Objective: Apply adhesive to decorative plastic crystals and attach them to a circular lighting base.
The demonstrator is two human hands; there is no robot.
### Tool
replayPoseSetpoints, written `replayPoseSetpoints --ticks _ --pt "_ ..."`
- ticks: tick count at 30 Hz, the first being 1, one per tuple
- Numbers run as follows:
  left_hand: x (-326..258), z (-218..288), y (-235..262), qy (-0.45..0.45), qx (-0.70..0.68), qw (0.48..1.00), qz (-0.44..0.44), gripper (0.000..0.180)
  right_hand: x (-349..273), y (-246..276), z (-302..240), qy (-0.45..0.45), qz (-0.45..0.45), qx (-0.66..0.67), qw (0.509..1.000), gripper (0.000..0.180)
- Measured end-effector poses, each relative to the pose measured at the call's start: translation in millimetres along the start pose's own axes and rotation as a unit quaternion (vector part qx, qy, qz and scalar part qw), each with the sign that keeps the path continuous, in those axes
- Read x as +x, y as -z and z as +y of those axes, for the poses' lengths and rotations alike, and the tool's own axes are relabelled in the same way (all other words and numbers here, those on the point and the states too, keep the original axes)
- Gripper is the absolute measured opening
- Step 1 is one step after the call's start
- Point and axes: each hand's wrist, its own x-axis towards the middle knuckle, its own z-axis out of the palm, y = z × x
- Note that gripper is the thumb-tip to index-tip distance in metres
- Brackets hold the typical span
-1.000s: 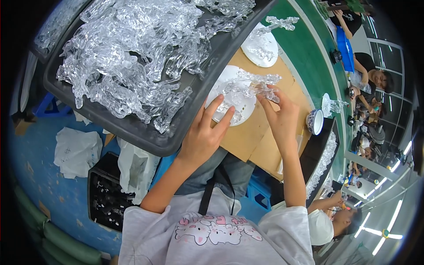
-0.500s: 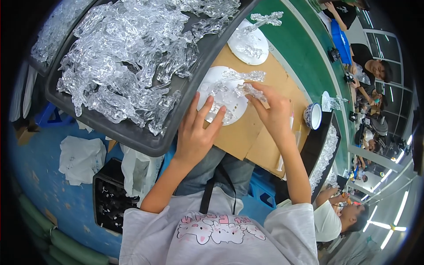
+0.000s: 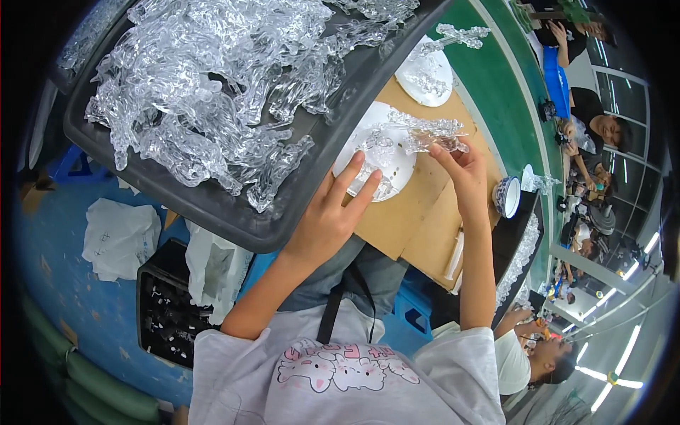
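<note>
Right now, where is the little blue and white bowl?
In the head view, the blue and white bowl sits at the right, on the far edge of the brown board, just right of the right hand and its clear plastic piece.

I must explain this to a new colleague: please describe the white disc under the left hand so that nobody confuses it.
Find the brown board beside the big dark tray. Two white discs lie on it; this white disc is the nearer one, with the left hand resting on it.

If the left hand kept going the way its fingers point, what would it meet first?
The left hand already has its fingertips on the white plate; straight on, it would probably meet the clear plastic pieces lying there, though depth is hard to judge.
</note>
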Motion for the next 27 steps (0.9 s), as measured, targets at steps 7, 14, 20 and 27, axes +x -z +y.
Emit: replayPoseSetpoints --ticks 7,14,20,27 --pt "-0.5 -0.4 -0.4 -0.003 0.000 1.000 -0.003 0.040 -14.3 -12.5 -4.2 0.166 0.055 -0.249 0.952 0.029" --pt "-1.3 0.6 -1.2 -0.008 0.011 1.000 -0.005 0.040 -19.1 -19.6 -17.9 0.233 0.074 -0.351 0.904 0.027" --pt "-0.5 1.9 -1.6 0.001 0.001 1.000 -0.007 0.041 -24.6 -28.6 -21.3 0.302 0.085 -0.423 0.850 0.027" --pt "0.1 0.9 -1.9 -0.015 0.007 1.000 0.012 0.040 -18.6 -25.0 -16.0 0.305 0.067 -0.360 0.879 0.026"
